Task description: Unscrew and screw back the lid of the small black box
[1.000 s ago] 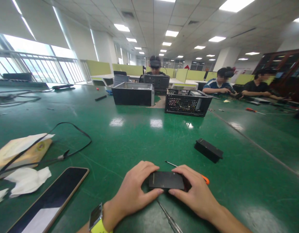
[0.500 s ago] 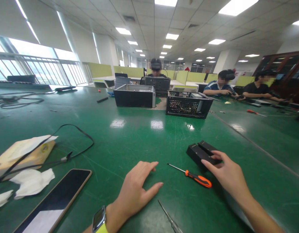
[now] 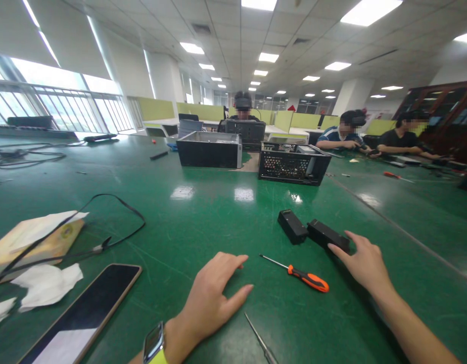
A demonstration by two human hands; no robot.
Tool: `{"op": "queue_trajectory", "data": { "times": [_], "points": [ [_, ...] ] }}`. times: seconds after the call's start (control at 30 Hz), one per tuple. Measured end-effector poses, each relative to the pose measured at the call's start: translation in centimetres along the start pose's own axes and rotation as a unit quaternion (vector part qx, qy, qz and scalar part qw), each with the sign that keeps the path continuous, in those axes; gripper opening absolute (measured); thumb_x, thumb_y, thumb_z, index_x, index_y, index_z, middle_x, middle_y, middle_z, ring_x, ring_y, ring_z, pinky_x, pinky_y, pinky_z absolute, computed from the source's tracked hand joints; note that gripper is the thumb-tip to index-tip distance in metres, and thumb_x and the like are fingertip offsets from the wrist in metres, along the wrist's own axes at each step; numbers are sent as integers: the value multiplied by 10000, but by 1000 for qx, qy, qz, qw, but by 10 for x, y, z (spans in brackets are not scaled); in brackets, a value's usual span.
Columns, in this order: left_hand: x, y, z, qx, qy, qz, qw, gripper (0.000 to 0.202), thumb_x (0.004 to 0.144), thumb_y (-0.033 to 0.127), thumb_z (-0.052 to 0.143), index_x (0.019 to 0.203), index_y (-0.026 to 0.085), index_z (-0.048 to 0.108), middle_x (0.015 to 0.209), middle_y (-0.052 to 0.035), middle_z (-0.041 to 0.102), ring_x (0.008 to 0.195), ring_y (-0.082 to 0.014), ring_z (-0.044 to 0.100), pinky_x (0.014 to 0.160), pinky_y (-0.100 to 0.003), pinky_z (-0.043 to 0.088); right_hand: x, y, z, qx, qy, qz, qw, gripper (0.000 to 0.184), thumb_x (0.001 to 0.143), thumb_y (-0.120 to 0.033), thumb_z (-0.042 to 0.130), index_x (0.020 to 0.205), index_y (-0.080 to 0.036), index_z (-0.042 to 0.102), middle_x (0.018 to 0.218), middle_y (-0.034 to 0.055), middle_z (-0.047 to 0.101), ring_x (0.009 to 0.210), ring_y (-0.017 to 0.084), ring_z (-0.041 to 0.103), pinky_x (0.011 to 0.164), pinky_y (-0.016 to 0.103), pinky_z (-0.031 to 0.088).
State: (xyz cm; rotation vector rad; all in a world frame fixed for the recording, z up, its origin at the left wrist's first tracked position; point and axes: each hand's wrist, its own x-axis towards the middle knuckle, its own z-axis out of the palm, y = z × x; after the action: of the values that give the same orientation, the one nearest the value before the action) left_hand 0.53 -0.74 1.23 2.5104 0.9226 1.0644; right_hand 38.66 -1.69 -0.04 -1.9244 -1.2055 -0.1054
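Note:
My left hand (image 3: 213, 298) rests flat on the green table (image 3: 203, 217) with its fingers spread and nothing in it. My right hand (image 3: 364, 263) reaches out to the right, fingers stretched, its fingertips touching the near end of a flat black box (image 3: 324, 234). A second black box (image 3: 292, 226) lies just left of that one, apart from my hand. An orange-handled screwdriver (image 3: 304, 274) lies between my hands. Thin metal tweezers (image 3: 262, 344) lie near the table's front edge.
A phone (image 3: 82, 316), crumpled tissues (image 3: 47, 283), a brown packet (image 3: 32, 240) and a black cable (image 3: 115, 222) lie at the left. Two open computer cases (image 3: 208, 149) (image 3: 292, 162) stand further back. People sit at the far side and far right, with another screwdriver (image 3: 396, 175).
Both hands held a flat black box a second ago. My right hand carried it out to the right and set it beside the other black box; my left hand stayed flat on the table.

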Motion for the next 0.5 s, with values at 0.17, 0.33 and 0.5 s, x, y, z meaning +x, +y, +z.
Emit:
{"op": "queue_trajectory", "data": {
  "times": [0.17, 0.33, 0.5],
  "points": [
    [-1, -1, 1, 8, 14, -1, 1000, 401, 888, 276, 636, 1266, 212, 516, 1026, -78, 662, 919, -240, 629, 815, -395, 533, -2, -6, -7, 25, 15, 50, 998, 663, 682, -676, 632, 1062, -133, 645, 752, 105, 680, 647, 287, 627, 652, 434, 500],
    [-2, -2, 3, 13, 9, -21, 1000, 623, 845, 326, 708, 1380, 209, 411, 1242, -127, 597, 1096, -278, 590, 933, -441, 508, -49, -62, -4, 160, -184, -58, 968, 513, 805, -544, 611, 1183, -197, 585, 1066, 91, 709, 905, 242, 688, 789, 323, 547],
    [-1, -1, 4, 15, -42, -41, 998, 742, 769, 387, 788, 1383, 188, 422, 1266, -145, 583, 1131, -308, 560, 956, -484, 485, -93, -111, 5, 126, -367, -179, 904, 467, 832, -397, 660, 1253, -202, 604, 1206, 101, 660, 1070, 254, 629, 936, 379, 494]
  ]
}}
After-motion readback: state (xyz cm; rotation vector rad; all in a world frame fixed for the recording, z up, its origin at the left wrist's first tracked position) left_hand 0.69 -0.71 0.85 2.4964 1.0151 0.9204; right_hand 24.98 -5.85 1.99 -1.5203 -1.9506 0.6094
